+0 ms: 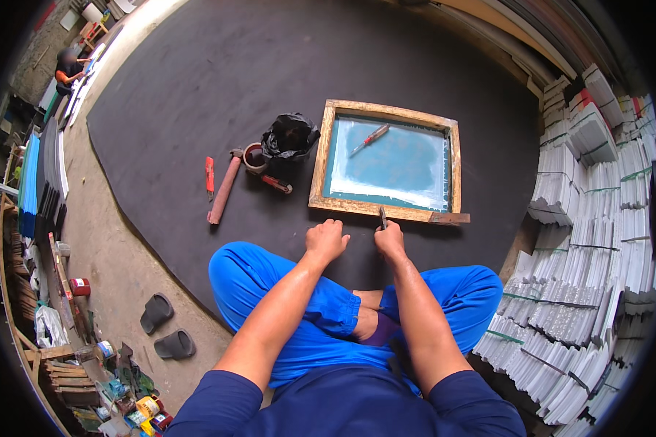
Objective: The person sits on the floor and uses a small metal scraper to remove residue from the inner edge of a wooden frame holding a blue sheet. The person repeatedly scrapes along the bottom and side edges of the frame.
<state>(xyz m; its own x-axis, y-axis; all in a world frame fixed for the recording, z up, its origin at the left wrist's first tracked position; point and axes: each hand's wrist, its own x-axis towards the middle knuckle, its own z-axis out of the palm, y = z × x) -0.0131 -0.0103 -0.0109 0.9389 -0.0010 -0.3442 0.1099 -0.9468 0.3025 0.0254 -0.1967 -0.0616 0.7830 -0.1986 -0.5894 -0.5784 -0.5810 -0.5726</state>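
Observation:
I sit cross-legged in blue trousers on a large black mat (197, 87). In front of me lies a wooden screen frame (318, 175) with a teal mesh (401, 164). My right hand (391, 239) grips a small dark tool (383, 217) whose tip touches the frame's near edge. My left hand (326, 239) is curled into a loose fist on the mat just short of the frame, holding nothing I can see. A red-handled screwdriver (370, 138) lies on the mesh.
Left of the frame lie a hammer (224, 188), a red cutter (210, 175), a second screwdriver (277, 184), a small round tin (254, 156) and a black plastic bag (289, 137). White bundled stacks (590, 218) rise on the right. Slippers (164, 328) and paint cans (149, 411) lie at the left. Another person (69, 69) sits far back.

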